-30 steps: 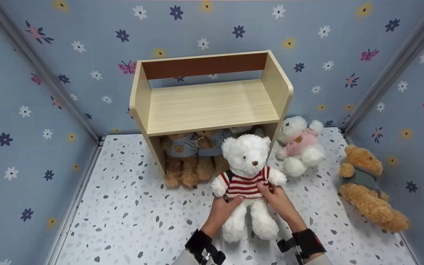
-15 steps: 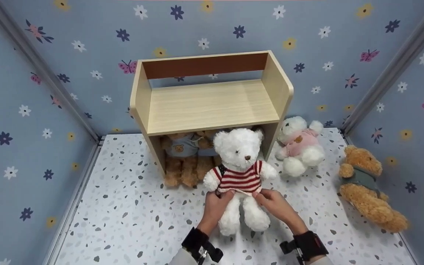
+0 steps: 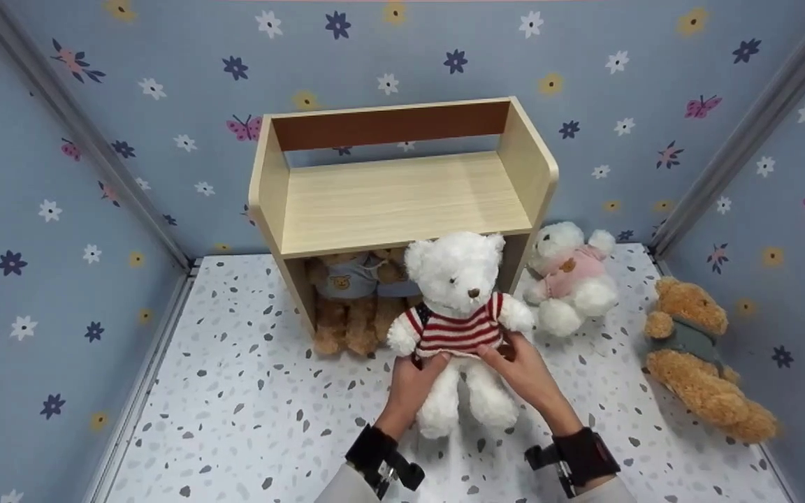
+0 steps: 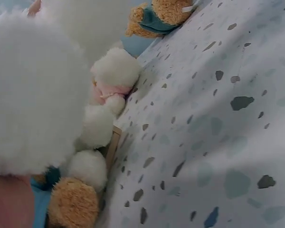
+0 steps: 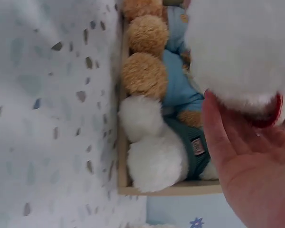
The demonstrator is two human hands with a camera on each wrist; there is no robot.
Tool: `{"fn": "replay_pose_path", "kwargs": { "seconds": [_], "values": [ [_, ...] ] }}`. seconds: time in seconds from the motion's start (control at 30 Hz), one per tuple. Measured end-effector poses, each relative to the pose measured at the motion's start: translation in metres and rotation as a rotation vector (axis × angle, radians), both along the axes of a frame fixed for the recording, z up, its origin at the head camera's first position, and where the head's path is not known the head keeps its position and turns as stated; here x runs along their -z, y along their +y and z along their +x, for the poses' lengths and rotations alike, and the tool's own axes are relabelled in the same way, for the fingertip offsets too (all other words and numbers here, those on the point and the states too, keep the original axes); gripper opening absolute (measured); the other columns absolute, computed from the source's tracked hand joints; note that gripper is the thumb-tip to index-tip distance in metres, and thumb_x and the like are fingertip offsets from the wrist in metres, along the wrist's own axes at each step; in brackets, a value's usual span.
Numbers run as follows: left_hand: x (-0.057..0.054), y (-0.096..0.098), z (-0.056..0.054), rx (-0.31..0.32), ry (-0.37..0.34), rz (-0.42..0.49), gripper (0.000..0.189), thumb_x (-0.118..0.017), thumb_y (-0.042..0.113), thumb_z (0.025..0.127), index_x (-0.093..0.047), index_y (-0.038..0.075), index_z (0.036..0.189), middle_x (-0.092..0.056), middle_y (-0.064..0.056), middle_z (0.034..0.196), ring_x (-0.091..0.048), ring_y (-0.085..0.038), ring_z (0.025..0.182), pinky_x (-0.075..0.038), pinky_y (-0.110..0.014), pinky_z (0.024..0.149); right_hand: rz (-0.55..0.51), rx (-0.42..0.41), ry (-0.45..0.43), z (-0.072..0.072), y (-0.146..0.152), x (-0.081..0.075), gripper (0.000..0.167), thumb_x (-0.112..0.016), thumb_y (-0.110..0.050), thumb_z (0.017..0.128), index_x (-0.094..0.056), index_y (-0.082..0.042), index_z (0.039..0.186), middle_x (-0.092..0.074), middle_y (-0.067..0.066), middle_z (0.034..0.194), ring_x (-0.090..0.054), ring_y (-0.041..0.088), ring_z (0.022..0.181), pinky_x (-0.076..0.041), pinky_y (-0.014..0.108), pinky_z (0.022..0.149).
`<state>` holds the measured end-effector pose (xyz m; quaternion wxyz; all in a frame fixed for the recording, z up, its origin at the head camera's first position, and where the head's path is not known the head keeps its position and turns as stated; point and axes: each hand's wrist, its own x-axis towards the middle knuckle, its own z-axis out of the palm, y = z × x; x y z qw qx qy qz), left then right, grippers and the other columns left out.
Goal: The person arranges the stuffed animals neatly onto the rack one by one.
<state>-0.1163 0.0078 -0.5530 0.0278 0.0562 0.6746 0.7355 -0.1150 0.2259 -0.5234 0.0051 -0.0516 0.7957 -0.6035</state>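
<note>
Both hands hold a white teddy bear point(image 3: 457, 279) in a red-and-white striped sweater, upright in front of the shelf, facing me. My left hand point(image 3: 413, 384) grips its lower body at one side, thumb at the sweater hem. On the other side my right hand point(image 3: 525, 370) grips it the same way, thumb over the hem. Behind it, a brown bear in a blue shirt point(image 3: 346, 283) sits in the shelf's lower compartment beside another brown bear, mostly covered. The right wrist view shows a white bear in a green sweater point(image 5: 190, 142) at that compartment's end.
A light wooden two-level shelf point(image 3: 402, 199) stands against the flowered wall point(image 3: 402, 56). Right of it leans a white bear in pink point(image 3: 570, 276). A brown bear in a green vest point(image 3: 696, 363) lies by the right wall. The floor point(image 3: 235, 419) is white and speckled.
The striped-sweater bear has shifted left and then up in the head view, its head now overlapping the edge of the upper board. Both hands moved with it, keeping their hold.
</note>
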Motion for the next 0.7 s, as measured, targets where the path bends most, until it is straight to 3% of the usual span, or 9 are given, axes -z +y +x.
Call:
{"fn": "replay_pose_path", "kwargs": {
  "seconds": [0.1,0.2,0.23,0.33,0.4,0.53,0.57,0.63,0.7],
  "values": [
    [-0.009,0.002,-0.001,0.015,0.038,0.008,0.033,-0.070,0.025,0.099,-0.065,0.004,0.125,-0.069,-0.002,0.114,-0.063,-0.014,0.103,-0.051,-0.029,0.091,-0.001,0.012,0.061,-0.004,-0.004,-0.012,0.041,-0.072,-0.019,0.099,-0.063,-0.003,0.135,-0.071,0.010,0.115,-0.070,0.023,0.101,-0.058,0.030,0.082],
    [-0.019,0.002,-0.002,0.038,0.025,0.018,0.025,-0.062,0.030,0.105,-0.062,0.005,0.109,-0.059,0.003,0.089,-0.055,-0.010,0.081,-0.046,-0.026,0.078,0.003,0.027,0.101,-0.006,-0.006,-0.024,0.032,-0.074,-0.018,0.098,-0.068,-0.003,0.126,-0.073,0.007,0.106,-0.070,0.018,0.092,-0.057,0.028,0.077],
    [-0.023,0.002,-0.003,0.052,0.019,0.031,0.024,-0.059,0.030,0.106,-0.060,0.007,0.111,-0.055,0.005,0.089,-0.051,-0.009,0.081,-0.044,-0.026,0.078,0.005,0.029,0.113,-0.008,-0.006,-0.028,0.030,-0.074,-0.017,0.098,-0.069,-0.002,0.123,-0.073,0.007,0.104,-0.070,0.018,0.090,-0.057,0.027,0.075],
    [-0.034,0.001,-0.008,0.082,0.015,0.020,0.023,-0.054,0.033,0.109,-0.054,0.011,0.102,-0.040,0.004,0.078,-0.039,-0.011,0.070,-0.038,-0.026,0.072,0.005,0.032,0.151,-0.012,-0.007,-0.039,0.026,-0.074,-0.015,0.097,-0.070,-0.001,0.120,-0.073,0.008,0.102,-0.070,0.018,0.088,-0.057,0.027,0.073],
    [-0.043,0.000,-0.013,0.089,0.036,0.001,0.023,-0.055,0.033,0.109,-0.054,0.012,0.097,-0.040,0.004,0.077,-0.038,-0.011,0.069,-0.038,-0.026,0.072,0.012,0.043,0.182,-0.016,-0.008,-0.046,0.026,-0.073,-0.014,0.097,-0.070,0.000,0.119,-0.073,0.010,0.103,-0.071,0.020,0.089,-0.057,0.027,0.075],
    [-0.060,-0.003,-0.024,0.084,0.099,-0.043,0.022,-0.058,0.031,0.107,-0.060,0.009,0.106,-0.055,0.004,0.087,-0.052,-0.010,0.079,-0.044,-0.027,0.077,0.050,0.099,0.226,-0.022,-0.008,-0.060,0.030,-0.074,-0.015,0.097,-0.069,0.000,0.123,-0.073,0.012,0.107,-0.071,0.022,0.094,-0.058,0.028,0.079],
    [-0.064,-0.004,-0.027,0.084,0.112,-0.047,0.025,-0.059,0.031,0.107,-0.061,0.008,0.116,-0.060,0.002,0.096,-0.057,-0.011,0.087,-0.047,-0.029,0.083,0.062,0.112,0.232,-0.024,-0.008,-0.063,0.031,-0.074,-0.016,0.097,-0.069,0.000,0.123,-0.073,0.012,0.107,-0.071,0.022,0.094,-0.058,0.027,0.079],
    [-0.073,-0.005,-0.032,0.083,0.112,-0.062,0.042,-0.063,0.037,0.104,-0.059,0.009,0.135,-0.065,-0.001,0.116,-0.062,-0.015,0.105,-0.049,-0.032,0.094,0.071,0.127,0.240,-0.027,-0.008,-0.070,0.029,-0.074,-0.017,0.097,-0.070,-0.002,0.121,-0.073,0.011,0.106,-0.071,0.021,0.092,-0.057,0.026,0.077],
    [-0.081,-0.007,-0.037,0.096,0.094,-0.067,0.054,-0.067,0.044,0.101,-0.058,0.008,0.139,-0.066,-0.006,0.125,-0.063,-0.020,0.113,-0.051,-0.037,0.098,0.061,0.133,0.249,-0.029,-0.009,-0.076,0.027,-0.073,-0.017,0.098,-0.071,-0.004,0.121,-0.073,0.010,0.106,-0.070,0.021,0.092,-0.056,0.025,0.075]
  ]
}}
